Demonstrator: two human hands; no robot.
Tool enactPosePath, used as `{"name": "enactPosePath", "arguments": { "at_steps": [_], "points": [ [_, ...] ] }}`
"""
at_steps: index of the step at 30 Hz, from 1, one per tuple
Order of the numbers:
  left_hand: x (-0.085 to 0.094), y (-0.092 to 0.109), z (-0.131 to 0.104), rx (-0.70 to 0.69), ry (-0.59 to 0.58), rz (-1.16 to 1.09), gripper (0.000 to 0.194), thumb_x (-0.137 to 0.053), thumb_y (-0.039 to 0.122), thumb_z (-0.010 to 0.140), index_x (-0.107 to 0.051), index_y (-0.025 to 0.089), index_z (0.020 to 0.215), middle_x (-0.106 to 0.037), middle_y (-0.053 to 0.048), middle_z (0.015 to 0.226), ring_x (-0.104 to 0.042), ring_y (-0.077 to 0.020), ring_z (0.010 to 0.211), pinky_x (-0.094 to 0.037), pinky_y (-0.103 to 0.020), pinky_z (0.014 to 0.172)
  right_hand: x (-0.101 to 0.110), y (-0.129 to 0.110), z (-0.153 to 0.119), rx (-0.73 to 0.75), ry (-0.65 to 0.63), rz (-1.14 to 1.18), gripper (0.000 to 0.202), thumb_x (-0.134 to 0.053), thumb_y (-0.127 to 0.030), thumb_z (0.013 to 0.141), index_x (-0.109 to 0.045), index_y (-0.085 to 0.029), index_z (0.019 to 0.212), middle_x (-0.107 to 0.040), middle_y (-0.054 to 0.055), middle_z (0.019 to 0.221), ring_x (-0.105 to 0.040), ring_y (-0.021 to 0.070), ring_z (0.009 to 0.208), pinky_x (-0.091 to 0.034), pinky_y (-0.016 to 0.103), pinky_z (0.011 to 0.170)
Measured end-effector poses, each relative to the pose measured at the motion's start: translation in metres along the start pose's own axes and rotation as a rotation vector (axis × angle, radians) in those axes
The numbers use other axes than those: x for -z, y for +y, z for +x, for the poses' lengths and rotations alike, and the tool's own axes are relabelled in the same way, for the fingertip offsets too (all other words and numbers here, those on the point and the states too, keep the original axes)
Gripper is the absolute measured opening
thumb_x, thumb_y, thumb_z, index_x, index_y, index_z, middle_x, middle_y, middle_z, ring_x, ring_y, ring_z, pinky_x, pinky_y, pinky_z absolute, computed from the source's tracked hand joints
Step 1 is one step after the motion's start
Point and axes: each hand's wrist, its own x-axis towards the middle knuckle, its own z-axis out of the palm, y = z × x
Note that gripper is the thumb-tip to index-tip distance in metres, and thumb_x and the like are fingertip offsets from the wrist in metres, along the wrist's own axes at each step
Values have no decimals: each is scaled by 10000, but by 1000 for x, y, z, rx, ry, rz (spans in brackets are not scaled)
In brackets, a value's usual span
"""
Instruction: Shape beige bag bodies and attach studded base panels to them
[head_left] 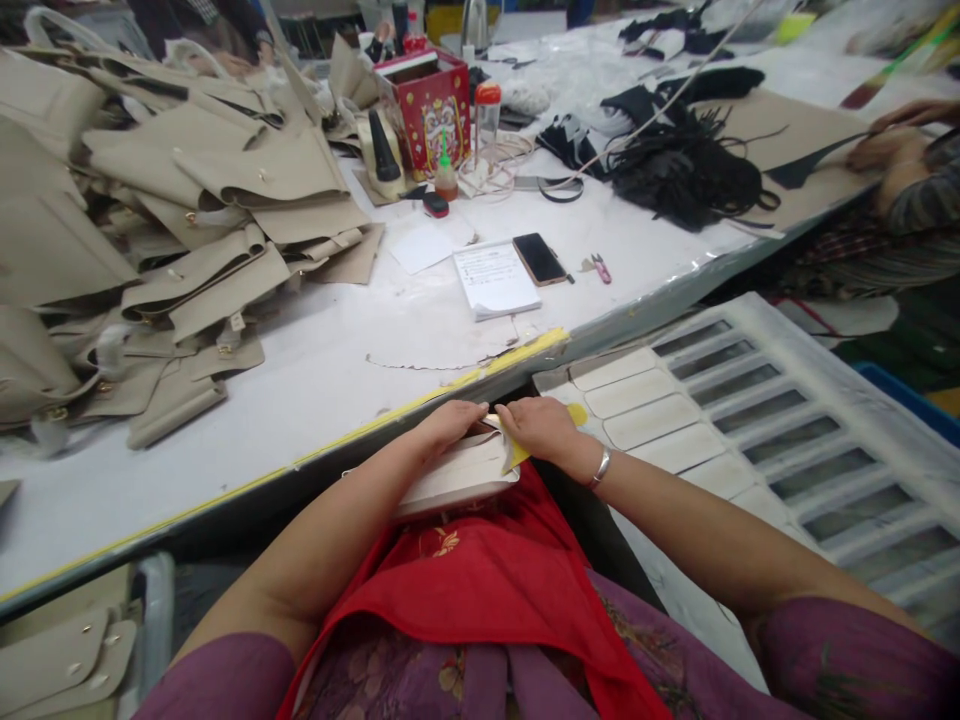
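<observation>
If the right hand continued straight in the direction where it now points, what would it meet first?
Probably the left hand, which lies just ahead of the right hand; the exact depth between them is unclear in this view.

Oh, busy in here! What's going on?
A person in a red apron is working with both bare hands on a pale piece held over the apron. The left hand is at its far edge; the right hand grips something yellow against it. Beige pieces lie heaped on the white table. At right, a co-worker's hands hold black material.
</observation>
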Motion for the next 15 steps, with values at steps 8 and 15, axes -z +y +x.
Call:
{"name": "enactPosePath", "arguments": {
  "at_steps": [8,15],
  "points": [
    [7,2,-14,13,-16,192,418,-562,543,691,-517,149,559,-413,51,463,-292,-66,438,-214,-224,452,-2,1,4,180,22,-12,508,-244,-384,953,-676,-160,809,-702,95,800,-636,216,735,-362,298,629],
    [15,0,-24,-70,-58,446,436,-483,545,744,-470,158,543,-273,61,475,-211,-66,464,-167,-233,459,0,0,13,318,-19,-30,490,-273,-371,948,-679,-149,790,-703,94,810,-633,212,737,-332,299,628]
  ]
}}
